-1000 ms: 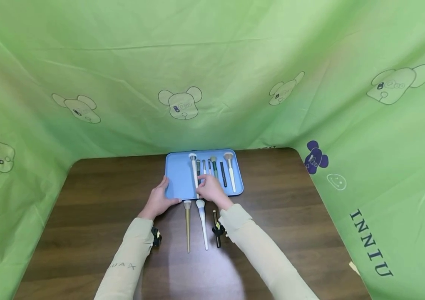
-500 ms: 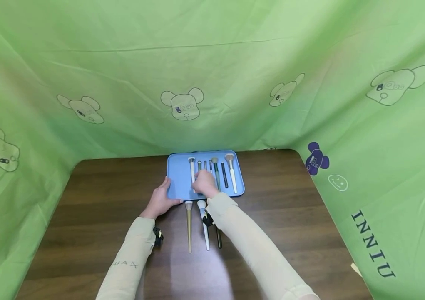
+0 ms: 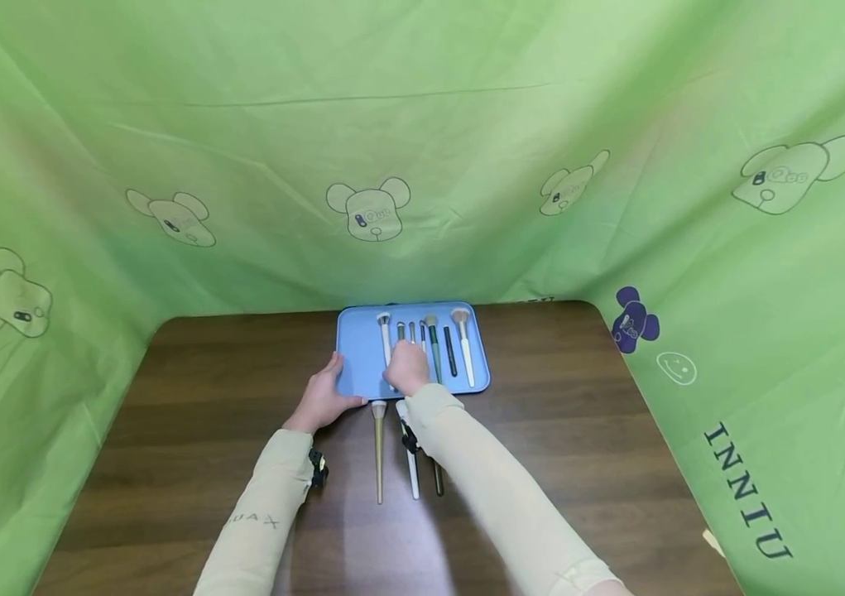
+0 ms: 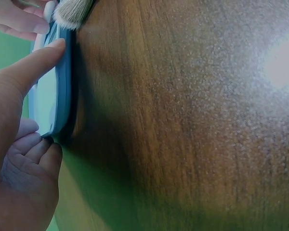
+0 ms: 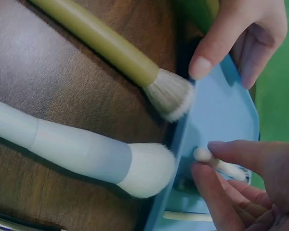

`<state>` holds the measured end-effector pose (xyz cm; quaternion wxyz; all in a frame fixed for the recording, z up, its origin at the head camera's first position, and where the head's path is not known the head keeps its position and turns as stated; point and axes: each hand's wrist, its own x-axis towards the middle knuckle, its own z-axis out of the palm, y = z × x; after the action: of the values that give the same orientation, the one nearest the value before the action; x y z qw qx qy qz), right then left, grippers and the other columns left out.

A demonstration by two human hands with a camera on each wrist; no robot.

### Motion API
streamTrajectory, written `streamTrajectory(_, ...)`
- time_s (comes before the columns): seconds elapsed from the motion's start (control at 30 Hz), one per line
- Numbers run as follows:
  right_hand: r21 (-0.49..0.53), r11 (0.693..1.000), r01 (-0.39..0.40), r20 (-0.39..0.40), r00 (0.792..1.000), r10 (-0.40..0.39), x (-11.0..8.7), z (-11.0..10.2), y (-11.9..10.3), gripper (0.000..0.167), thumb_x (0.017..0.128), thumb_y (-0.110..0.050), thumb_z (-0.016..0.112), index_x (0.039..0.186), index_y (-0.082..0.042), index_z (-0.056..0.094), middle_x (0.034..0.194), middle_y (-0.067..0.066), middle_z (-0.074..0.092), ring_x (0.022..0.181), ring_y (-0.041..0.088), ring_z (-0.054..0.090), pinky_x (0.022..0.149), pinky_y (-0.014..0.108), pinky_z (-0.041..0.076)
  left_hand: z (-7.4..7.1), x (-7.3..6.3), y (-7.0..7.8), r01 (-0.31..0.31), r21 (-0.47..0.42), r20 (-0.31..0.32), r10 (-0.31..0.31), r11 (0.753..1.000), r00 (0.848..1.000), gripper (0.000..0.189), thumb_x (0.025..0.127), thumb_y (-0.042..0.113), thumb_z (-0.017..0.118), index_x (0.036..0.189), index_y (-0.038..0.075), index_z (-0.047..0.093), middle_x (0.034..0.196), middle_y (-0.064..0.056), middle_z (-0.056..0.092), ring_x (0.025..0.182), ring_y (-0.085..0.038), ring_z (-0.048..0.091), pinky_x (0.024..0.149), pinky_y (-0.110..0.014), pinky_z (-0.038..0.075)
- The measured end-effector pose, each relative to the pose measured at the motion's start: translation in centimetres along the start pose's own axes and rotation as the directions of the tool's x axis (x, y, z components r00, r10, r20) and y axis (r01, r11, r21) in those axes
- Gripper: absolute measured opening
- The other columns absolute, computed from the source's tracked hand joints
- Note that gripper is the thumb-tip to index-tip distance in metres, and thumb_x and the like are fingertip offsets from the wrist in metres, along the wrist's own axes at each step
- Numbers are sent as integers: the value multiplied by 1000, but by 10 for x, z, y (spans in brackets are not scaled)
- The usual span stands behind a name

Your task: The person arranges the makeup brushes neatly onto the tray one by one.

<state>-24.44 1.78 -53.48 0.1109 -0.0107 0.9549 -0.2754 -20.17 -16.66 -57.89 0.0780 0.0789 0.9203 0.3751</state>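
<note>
A shallow blue tray [image 3: 359, 352] lies at the far side of the table. At its near left corner my left hand [image 3: 320, 403] holds it, thumb on the near rim and fingers at the left side. My right hand [image 3: 408, 368] is over the tray's near middle. Thumb and forefinger pinch the handle end of a white makeup brush [image 5: 226, 168], whose bristles point to the far rim. To its right, several makeup brushes lie side by side, among them a green-handled brush [image 3: 434, 339] and a white one with a broad head [image 3: 466, 352]. The right hand hides some handles.
In front of the tray lie a gold-handled brush [image 3: 380, 455], a white brush with a blue band [image 5: 82, 149] and a dark-handled brush [image 3: 439, 480], the last two partly under the right forearm. Green cloth [image 3: 258, 190] hangs behind and at both sides of the wooden table [image 3: 228, 364].
The right hand has drawn slightly left and nearer, and the white brush now lies straighter, apart from the neighbouring brush. My left hand has kept its place on the tray.
</note>
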Motion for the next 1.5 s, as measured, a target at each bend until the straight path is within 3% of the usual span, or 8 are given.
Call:
streamTrajectory(0.17, 22, 999, 39, -35, 999, -38, -3, -7, 5, 20, 84, -5, 79, 75, -5, 61, 66, 3, 55, 55, 15, 48, 54, 30, 46, 3, 1, 1, -5, 11, -3, 5, 1000, 1000, 103, 83, 26, 87, 154, -14, 25, 161, -30, 18, 147, -41, 25, 117, -47, 29)
streamTrajectory(0.23, 58, 997, 47, -62, 997, -43, -4, -14, 7, 14, 85, -7, 79, 88, 0, 67, 73, 5, 58, 56, 14, 47, 56, 30, 46, 3, 1, 1, -10, 17, -6, 10, 1000, 1000, 103, 83, 26, 87, 153, -15, 25, 160, -31, 19, 147, -42, 25, 116, -48, 29)
streamTrajectory(0.33, 124, 991, 60, -98, 994, -48, -3, -29, 14, 38, 89, -13, 78, 121, 4, 67, 82, 12, 67, 59, 20, 58, 61, 34, 54, 2, 1, 2, -12, 17, -10, 12, 1000, 1000, 102, 83, 25, 87, 153, -15, 25, 160, -32, 18, 146, -43, 26, 116, -49, 30)
streamTrajectory(0.47, 107, 990, 93, -138, 987, -78, -2, -53, 36, 65, 88, -25, 81, 142, 1, 56, 115, 20, 70, 95, 32, 69, 86, 44, 56, 0, 0, 2, 2, 13, -8, -1, 1000, 1000, 102, 83, 25, 88, 154, -14, 25, 161, -31, 18, 147, -43, 25, 116, -49, 29)
streamTrajectory(0.6, 11, 990, 142, -106, 984, -141, -5, -73, 74, 96, 82, -39, 86, 154, 4, 38, 155, 24, 40, 142, 41, 37, 116, 51, 30, 3, -1, 1, 7, 23, -1, -6, 1000, 1000, 103, 82, 26, 88, 154, -14, 25, 161, -31, 18, 147, -42, 25, 116, -49, 29)
streamTrajectory(0.7, -7, 985, 172, -18, 985, -172, -12, -81, 104, 120, 77, -45, 88, 158, 9, 18, 164, 28, 15, 151, 42, 12, 122, 49, 11, 4, -2, -1, -8, 21, -8, 8, 1000, 1000, 103, 82, 26, 88, 153, -14, 26, 160, -32, 19, 146, -43, 26, 116, -49, 30)
streamTrajectory(0.83, -14, 983, 181, 68, 981, -180, -20, -78, 136, 137, 70, -48, 92, 157, 13, 6, 164, 32, 1, 152, 43, 2, 122, 47, 6, 3, -2, -1, -10, 17, -7, 10, 1000, 1000, 103, 83, 26, 87, 154, -15, 25, 161, -32, 18, 146, -44, 25, 116, -51, 30)
streamTrajectory(1.5, 13, 985, 172, 26, 985, -172, -14, -53, 158, 141, 67, -54, 92, 159, 9, 7, 166, 28, 3, 153, 38, 5, 122, 43, 11, -4, -5, 7, -30, 79, -13, 31, 996, 999, 103, 83, 30, 87, 154, -14, 26, 161, -33, 20, 146, -46, 24, 116, -54, 28)
